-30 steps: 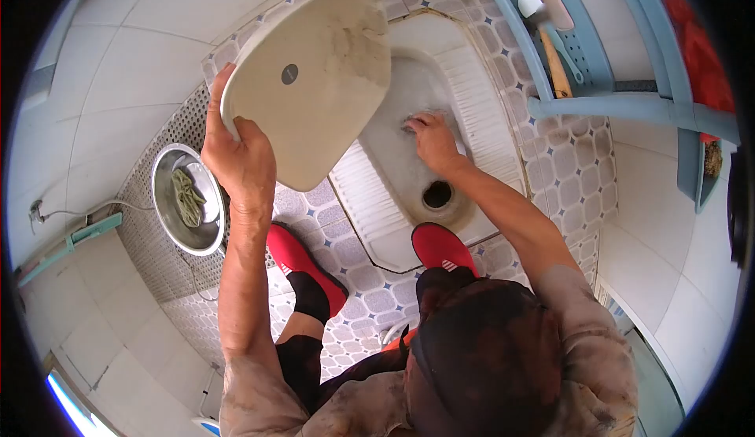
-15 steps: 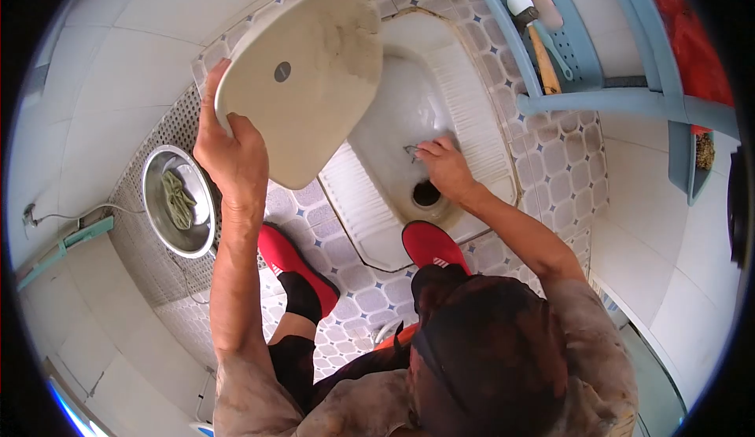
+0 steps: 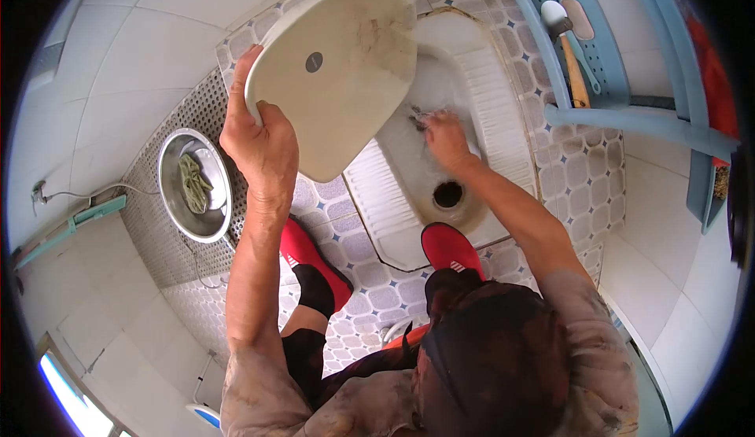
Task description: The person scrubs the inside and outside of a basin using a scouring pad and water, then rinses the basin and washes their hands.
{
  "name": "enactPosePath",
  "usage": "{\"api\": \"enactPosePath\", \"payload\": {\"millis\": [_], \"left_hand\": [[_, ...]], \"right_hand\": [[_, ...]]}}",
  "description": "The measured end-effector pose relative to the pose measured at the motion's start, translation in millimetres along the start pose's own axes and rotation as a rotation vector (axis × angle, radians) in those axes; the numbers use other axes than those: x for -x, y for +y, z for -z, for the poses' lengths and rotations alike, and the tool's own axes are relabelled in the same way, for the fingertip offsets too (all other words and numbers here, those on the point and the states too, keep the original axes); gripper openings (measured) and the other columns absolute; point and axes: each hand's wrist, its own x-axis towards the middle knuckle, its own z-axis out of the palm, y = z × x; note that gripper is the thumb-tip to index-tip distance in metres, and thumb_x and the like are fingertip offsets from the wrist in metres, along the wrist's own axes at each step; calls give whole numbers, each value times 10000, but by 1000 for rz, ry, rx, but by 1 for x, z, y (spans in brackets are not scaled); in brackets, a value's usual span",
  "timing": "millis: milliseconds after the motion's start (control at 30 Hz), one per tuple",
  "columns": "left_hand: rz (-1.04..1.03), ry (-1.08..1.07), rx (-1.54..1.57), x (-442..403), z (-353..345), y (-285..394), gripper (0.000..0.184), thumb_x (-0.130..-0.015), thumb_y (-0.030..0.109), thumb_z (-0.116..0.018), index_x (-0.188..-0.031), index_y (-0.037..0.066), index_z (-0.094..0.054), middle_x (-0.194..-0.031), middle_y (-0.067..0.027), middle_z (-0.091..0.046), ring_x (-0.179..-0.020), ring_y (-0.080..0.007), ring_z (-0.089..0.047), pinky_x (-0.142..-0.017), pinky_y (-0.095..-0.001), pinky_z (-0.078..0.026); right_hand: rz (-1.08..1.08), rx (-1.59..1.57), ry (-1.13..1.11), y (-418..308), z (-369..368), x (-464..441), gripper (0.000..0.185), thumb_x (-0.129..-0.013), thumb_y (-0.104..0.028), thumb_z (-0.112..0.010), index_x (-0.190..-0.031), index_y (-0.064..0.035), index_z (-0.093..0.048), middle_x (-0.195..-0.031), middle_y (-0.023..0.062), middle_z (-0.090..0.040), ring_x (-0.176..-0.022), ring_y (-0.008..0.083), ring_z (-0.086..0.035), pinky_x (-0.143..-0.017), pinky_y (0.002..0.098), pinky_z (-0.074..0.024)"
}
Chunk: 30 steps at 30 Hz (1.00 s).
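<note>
My left hand (image 3: 263,134) is closed on the rim of a beige basin (image 3: 338,99), which is tilted over the left side of a squat toilet (image 3: 507,114). Dark smears mark the basin's inner surface near its far right end. Inside the toilet bowl, my right hand (image 3: 450,140) has its fingers bent together at a small dark wet thing (image 3: 418,118) with water around it. I cannot make out what that thing is. The round drain hole (image 3: 447,194) lies just below this hand.
A steel bowl (image 3: 165,165) with a green cloth (image 3: 193,184) stands at left. At upper right, a blue rack (image 3: 543,67) holds a wooden-handled brush (image 3: 576,71). My red shoes (image 3: 450,248) rest beside the toilet's near edge on the tiled floor (image 3: 366,299).
My right hand has moved up the bowl, farther from the drain hole, and more water shows around its fingers. The left hand still grips the tilted basin. The view has shifted slightly.
</note>
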Motion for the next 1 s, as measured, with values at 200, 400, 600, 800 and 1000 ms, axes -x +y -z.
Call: {"api": "enactPosePath", "payload": {"millis": [200, 400, 600, 800, 1000], "left_hand": [[8, -14, 6, 10, -13, 10, 383, -897, -74, -452, -1253, 11, -563, -1213, -162, -631, -1151, -256, -595, -982, -324, -456], [5, -57, 18, 15, -27, 9, 398, -875, -93, -443, -1236, 11, -574, -1212, -174, -628, -1154, -273, -595, -979, -333, -464], [16, -64, 37, 23, -30, -8, 426, -873, -49, -450, -1268, 42, -580, -1163, -115, -667, -1067, -175, -630, -934, -302, -477], [209, -139, 31, 10, -27, 5, 439, -855, -85, -463, -1269, 24, -559, -1216, -191, -622, -1142, -250, -601, -963, -325, -472], [42, -166, -72, 49, -41, -7, 601, -826, -38, -536, -1407, 12, -391, -1421, -250, -411, -1372, -386, -330, -1095, -423, -321]], "right_hand": [[-129, -493, 218, -94, 63, -9, 372, -753, 38, -570, -1110, -36, -643, -1085, 146, -652, -960, 296, -615, -842, 348, -511], [358, -400, -111, -178, 43, -9, 737, -637, 14, -574, -1344, 58, -368, -1417, 229, -344, -1227, 402, -386, -1016, 484, -354], [183, 259, -232, -91, 39, -30, 723, -686, -70, -604, -1364, 44, -382, -1415, 202, -373, -1241, 346, -396, -997, 464, -350], [210, 385, 190, -73, 19, -32, 445, -818, -114, -503, -1247, 1, -523, -1293, 170, -496, -1126, 323, -486, -940, 450, -386], [397, 58, 115, -108, 26, -15, 409, -766, -101, -543, -1168, -26, -565, -1176, 112, -562, -1041, 270, -546, -907, 408, -417]]}}
